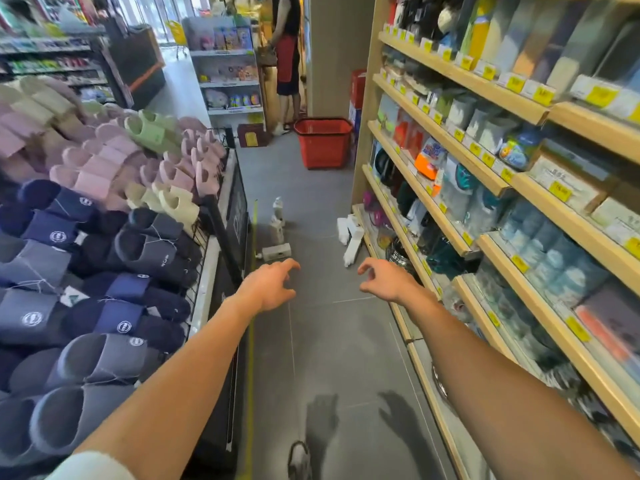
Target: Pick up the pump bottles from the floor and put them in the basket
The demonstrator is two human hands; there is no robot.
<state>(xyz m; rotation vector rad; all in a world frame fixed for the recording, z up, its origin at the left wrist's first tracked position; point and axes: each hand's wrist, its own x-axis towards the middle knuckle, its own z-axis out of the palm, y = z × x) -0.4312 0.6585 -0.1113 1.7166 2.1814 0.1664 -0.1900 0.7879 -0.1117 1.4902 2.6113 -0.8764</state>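
Grey aisle floor point(322, 334), between slipper display point(104, 237) and wooden shelves point(446, 138): I reach my left hand point(268, 285) and right hand point(384, 280), fingers spread, loosely curled, holding nothing, toward pump bottles point(276, 251) scattered ahead, well short of the red basket point(323, 142). A careless grab could topple the close-standing ones.

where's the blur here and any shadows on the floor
Head view: the right shelves smear with motion blur and bow from wide-angle distortion; the pump bottles and red basket look soft but recognisable; the left hand and right hand cast dark shadows on the floor.
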